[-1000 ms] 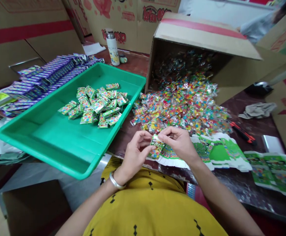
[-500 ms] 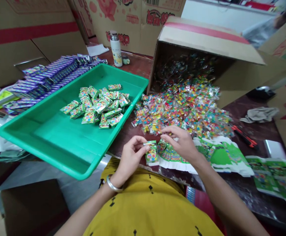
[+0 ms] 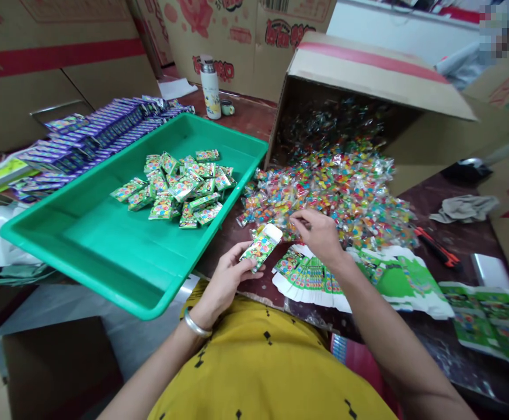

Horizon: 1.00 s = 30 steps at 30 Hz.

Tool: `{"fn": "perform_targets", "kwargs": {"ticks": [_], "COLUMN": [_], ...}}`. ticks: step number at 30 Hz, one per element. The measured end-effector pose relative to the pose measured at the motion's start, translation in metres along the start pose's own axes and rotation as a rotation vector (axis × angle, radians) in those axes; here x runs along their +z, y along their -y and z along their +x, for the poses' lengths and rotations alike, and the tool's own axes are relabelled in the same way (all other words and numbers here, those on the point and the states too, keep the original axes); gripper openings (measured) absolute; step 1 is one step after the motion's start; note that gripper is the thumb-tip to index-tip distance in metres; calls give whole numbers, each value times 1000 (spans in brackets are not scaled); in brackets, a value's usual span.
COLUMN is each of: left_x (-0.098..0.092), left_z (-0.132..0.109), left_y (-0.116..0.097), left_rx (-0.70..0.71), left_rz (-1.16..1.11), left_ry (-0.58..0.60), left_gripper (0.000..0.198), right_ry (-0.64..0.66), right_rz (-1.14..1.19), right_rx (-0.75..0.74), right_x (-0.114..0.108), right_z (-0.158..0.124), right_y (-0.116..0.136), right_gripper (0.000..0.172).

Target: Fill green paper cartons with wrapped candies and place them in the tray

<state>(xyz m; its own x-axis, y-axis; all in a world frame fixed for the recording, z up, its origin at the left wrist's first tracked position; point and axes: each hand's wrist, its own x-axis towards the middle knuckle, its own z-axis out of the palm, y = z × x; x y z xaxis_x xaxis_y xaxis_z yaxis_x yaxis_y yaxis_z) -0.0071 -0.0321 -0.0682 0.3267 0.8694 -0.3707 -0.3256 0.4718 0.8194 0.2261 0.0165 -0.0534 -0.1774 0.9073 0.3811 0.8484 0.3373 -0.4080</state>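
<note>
My left hand (image 3: 226,280) grips a small green printed candy box (image 3: 261,248) between thumb and fingers. The box is tilted, its white end flap sticking up at the top right. My right hand (image 3: 320,233) is closed in a pinch at the near edge of a heap of clear candy packets (image 3: 324,175); whatever its fingertips hold is hidden. Below that wrist lies a fanned stack of flat green cartons (image 3: 316,277). Filled-out green boxes (image 3: 184,184) lie in a loose pile inside the green tray (image 3: 83,256) on the left.
The candy spills from a tipped cardboard carton (image 3: 368,64). Purple boxes (image 3: 105,128) are stacked beyond the tray, near a white flask (image 3: 211,90). On the right are a red-and-black cutter (image 3: 438,248), a grey cloth (image 3: 464,208) and more green cartons (image 3: 491,321).
The box in my left hand has been lifted off the carton stack and tilted, and its white flap now shows. My right hand has moved slightly up, its fingers drawn together.
</note>
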Motion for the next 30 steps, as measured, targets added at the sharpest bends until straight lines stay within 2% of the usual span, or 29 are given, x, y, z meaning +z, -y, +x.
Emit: {"fn": "perform_targets", "kwargs": {"ticks": [3,6,10,14,17,20,25,30], "left_x": [-1,-3,-1,4,7,7,7,19], "left_z": [2,3,5,7,8,6,3,-5], "left_y": [3,5,9,14,13,10,5,-1], "left_rx": [27,25,87,176,215,251,274,289], "left_rz": [18,39,168,262,263,274,326,317], "left_ry": [-44,-66,-48,2,36,43,17,40], "left_gripper": [32,34,34,29,25,25,26,30], "right_ry": [23,-97,-213,-184,-126,-83,64,130], "right_rz": [96,282,552,661,635,509,395,265], "right_rx": [30,150,263,244,212,136,11,-72], "right_x": [-3,-6,-21,-33,-37,-45,-61,-58], "right_z": [-1,0,6,7,5,4,11,16], "right_y": [-4,-1,13,35,47,53,49,50], "right_gripper": [12,10,10,11,10,10,9,11]}}
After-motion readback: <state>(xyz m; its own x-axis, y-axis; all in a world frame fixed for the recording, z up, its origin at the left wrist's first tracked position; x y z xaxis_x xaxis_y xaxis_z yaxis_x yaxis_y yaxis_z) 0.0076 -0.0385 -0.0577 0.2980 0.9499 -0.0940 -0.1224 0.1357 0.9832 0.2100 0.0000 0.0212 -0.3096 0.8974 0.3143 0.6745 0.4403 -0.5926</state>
